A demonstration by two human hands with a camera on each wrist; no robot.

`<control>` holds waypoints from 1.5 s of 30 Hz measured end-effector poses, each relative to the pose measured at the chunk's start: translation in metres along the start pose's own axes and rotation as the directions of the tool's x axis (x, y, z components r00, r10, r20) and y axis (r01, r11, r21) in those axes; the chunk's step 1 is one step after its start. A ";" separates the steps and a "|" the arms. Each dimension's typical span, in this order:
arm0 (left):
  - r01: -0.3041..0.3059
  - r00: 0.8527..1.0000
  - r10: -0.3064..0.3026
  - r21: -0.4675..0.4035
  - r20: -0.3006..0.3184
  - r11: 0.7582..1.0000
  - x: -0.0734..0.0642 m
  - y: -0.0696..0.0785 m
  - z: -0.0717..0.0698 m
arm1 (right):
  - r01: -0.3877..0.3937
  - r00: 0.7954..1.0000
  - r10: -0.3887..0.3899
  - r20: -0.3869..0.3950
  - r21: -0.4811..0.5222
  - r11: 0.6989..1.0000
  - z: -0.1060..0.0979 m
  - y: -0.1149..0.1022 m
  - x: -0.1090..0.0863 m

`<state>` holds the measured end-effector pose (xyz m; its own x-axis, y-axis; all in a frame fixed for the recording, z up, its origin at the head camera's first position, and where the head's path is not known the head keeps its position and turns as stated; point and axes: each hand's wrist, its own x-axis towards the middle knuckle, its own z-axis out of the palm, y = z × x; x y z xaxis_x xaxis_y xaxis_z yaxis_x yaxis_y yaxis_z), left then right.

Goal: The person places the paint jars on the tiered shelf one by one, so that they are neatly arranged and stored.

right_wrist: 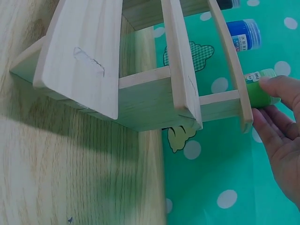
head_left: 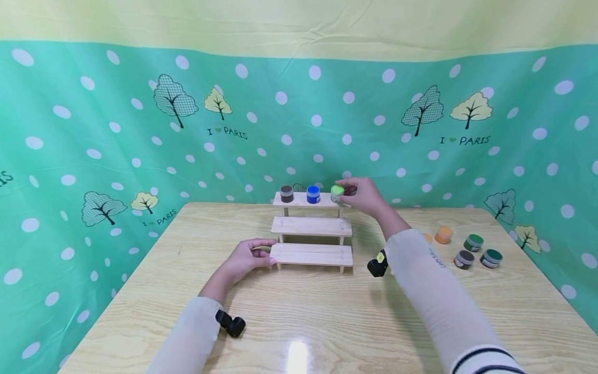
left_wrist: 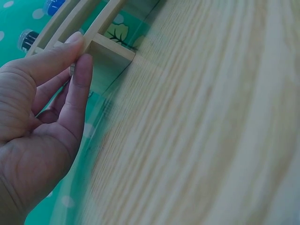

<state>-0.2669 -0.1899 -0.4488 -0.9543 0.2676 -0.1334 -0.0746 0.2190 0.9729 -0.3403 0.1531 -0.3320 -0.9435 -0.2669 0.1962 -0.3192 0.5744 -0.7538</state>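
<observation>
A three-step wooden stand [head_left: 311,254] is at the middle of the table. My left hand [head_left: 247,258] pinches the left end of its lowest step between thumb and fingers; the left wrist view shows this hand [left_wrist: 51,103] up close. On the top step's right end, my right hand [head_left: 364,196] holds a light green paint jar [head_left: 337,193]. In the right wrist view the green jar [right_wrist: 260,89] meets the top board, thumb on one side and fingers on the other. A blue jar [head_left: 313,195] and a dark brown jar [head_left: 286,194] stand further left on that step.
Right of the stand, beyond my right sleeve, are several more jars: orange [head_left: 444,235], green [head_left: 474,242], dark brown [head_left: 464,259] and dark green [head_left: 491,258]. Another orange jar [head_left: 427,238] is partly hidden by the sleeve. A patterned green cloth [head_left: 261,130] hangs behind the table.
</observation>
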 end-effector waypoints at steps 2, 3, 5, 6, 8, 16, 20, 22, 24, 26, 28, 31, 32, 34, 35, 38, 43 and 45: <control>0.002 1.000 -0.002 0.002 -0.003 1.000 0.000 0.000 0.000 | -0.004 1.000 0.004 0.000 -0.001 1.000 0.000 0.000 0.000; 0.003 1.000 -0.003 0.003 -0.005 1.000 0.000 0.000 0.000 | -0.005 1.000 0.005 -0.001 -0.001 1.000 0.000 0.001 0.000; 0.005 1.000 -0.005 0.005 -0.007 1.000 0.000 -0.001 0.000 | -0.004 1.000 0.004 -0.002 0.000 1.000 0.000 0.002 0.000; 0.006 1.000 -0.006 0.006 -0.007 1.000 0.000 -0.001 0.000 | -0.005 1.000 0.005 -0.003 0.008 1.000 0.000 0.002 0.000; 0.007 1.000 -0.007 0.008 -0.007 1.000 0.000 -0.001 0.001 | -0.006 1.000 0.006 -0.008 0.027 1.000 0.000 0.003 -0.001; 0.005 1.000 -0.005 0.000 -0.011 1.000 0.000 -0.003 0.000 | 0.013 0.998 -0.010 -0.062 0.052 0.999 0.000 0.006 -0.011; -0.004 1.000 0.004 -0.003 -0.010 1.000 -0.001 -0.004 0.000 | 0.038 0.995 -0.033 -0.091 0.057 0.998 -0.001 0.005 -0.019; -0.008 1.000 0.008 -0.001 -0.009 1.000 -0.001 -0.004 0.001 | 0.047 0.993 -0.040 -0.109 0.062 0.997 -0.001 0.006 -0.023; -0.011 1.000 0.011 0.000 -0.008 1.000 -0.001 -0.003 0.001 | 0.061 0.991 -0.053 -0.120 0.064 0.996 -0.001 0.007 -0.027; -0.012 1.000 0.012 0.000 -0.007 1.000 -0.001 -0.003 0.001 | 0.074 0.989 -0.065 -0.133 0.066 0.995 -0.001 0.009 -0.031; -0.011 1.000 0.011 0.002 -0.006 1.000 -0.002 -0.003 0.001 | 0.093 0.986 -0.082 -0.144 0.070 0.993 -0.001 0.011 -0.037; -0.009 1.000 0.009 0.001 -0.007 1.000 -0.002 -0.002 0.001 | 0.114 0.979 -0.098 -0.180 0.082 0.990 -0.001 0.013 -0.045; -0.008 1.000 0.008 -0.001 -0.007 1.000 -0.002 -0.002 0.001 | 0.120 0.976 -0.101 -0.192 0.088 0.989 -0.001 0.014 -0.048; -0.006 1.000 0.006 -0.005 -0.008 1.000 -0.002 -0.001 0.002 | 0.125 0.972 -0.103 -0.210 0.096 0.988 -0.003 0.015 -0.054; -0.011 1.000 0.010 -0.002 -0.006 1.000 -0.002 -0.001 0.002 | 0.122 0.971 -0.099 -0.216 0.098 0.988 -0.004 0.016 -0.057; -0.007 1.000 0.007 -0.003 -0.007 1.000 -0.002 0.000 0.002 | 0.118 0.971 -0.095 -0.220 0.097 0.988 -0.006 0.018 -0.065; 0.003 1.000 -0.003 -0.003 -0.013 1.000 -0.001 0.000 0.002 | 0.127 0.963 -0.101 -0.248 0.089 0.988 -0.011 0.022 -0.077; 0.001 1.000 -0.001 0.002 -0.013 1.000 -0.001 0.000 0.002 | 0.140 0.957 -0.113 -0.266 0.086 0.986 -0.013 0.023 -0.080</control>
<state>-0.2655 -0.1880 -0.4494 -0.9578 0.2553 -0.1320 -0.0750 0.2211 0.9724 -0.2730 0.1972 -0.3569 -0.8907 -0.1146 0.4399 -0.4398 0.4625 -0.7699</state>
